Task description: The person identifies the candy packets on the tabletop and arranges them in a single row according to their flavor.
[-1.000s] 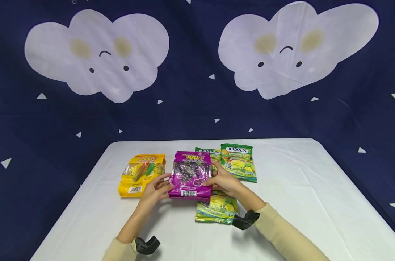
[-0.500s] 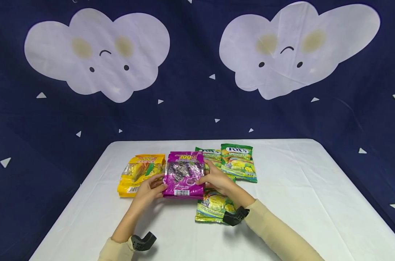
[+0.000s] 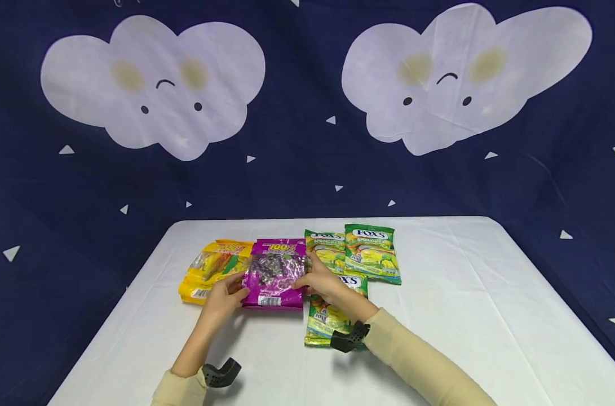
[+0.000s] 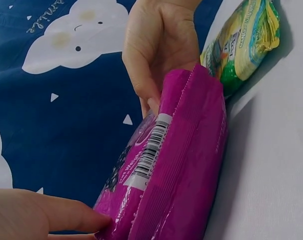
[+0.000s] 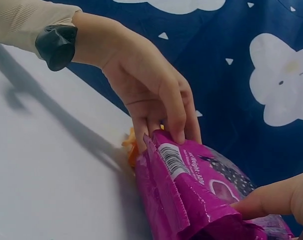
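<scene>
A purple candy bag [image 3: 275, 276] with a clear window and a barcode is held by its two sides in the head view. My left hand [image 3: 221, 299] grips its left edge, thumb on the front. On the opposite edge my right hand [image 3: 327, 282] pinches it, thumb across the front and other fingers behind. In the left wrist view the bag's crimped bottom seam [image 4: 176, 150] faces the camera. A yellow candy bag [image 3: 213, 270] lies just left of the purple one and is partly covered by it and by my left hand.
Two green candy bags, a right one [image 3: 372, 254] and a left one [image 3: 327, 248], lie side by side at the back. Another green bag [image 3: 330, 321] lies nearer, partly under my right forearm. All rest on a white-covered table [image 3: 464, 316] before a dark blue cloud-print curtain [image 3: 297, 180].
Both hands have carried the purple bag leftward, off the green bags and up against the yellow bag. The yellow bag has shifted slightly left and tilted. More of the green bags now shows.
</scene>
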The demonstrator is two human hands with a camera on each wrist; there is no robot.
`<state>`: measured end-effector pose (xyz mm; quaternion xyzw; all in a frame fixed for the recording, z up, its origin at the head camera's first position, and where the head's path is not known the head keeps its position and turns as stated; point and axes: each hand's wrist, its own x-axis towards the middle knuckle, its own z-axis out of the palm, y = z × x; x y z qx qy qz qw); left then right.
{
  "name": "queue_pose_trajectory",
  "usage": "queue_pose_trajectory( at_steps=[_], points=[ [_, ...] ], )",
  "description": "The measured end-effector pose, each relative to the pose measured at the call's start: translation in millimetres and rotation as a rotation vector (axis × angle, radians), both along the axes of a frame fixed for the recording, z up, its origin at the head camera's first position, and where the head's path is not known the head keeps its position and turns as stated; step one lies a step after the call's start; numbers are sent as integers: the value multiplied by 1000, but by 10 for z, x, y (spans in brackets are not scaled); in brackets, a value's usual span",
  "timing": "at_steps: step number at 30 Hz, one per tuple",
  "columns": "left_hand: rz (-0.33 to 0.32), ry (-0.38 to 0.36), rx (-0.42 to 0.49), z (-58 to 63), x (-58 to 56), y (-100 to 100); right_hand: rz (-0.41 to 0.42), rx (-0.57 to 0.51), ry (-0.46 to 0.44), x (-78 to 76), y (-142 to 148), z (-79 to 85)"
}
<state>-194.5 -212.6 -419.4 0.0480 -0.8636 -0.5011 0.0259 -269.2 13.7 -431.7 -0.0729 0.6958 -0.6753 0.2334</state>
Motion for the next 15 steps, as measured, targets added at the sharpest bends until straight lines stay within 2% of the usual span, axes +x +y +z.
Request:
queue_pose_trajectory(
  at_steps=[10, 15],
  points=[
    [49, 48, -96, -23, -44, -78, -38, 10, 18, -62, -143, -75],
    [76, 43, -114, -27, -51, -115, -32, 6, 26, -106, -212, -89]
  ],
)
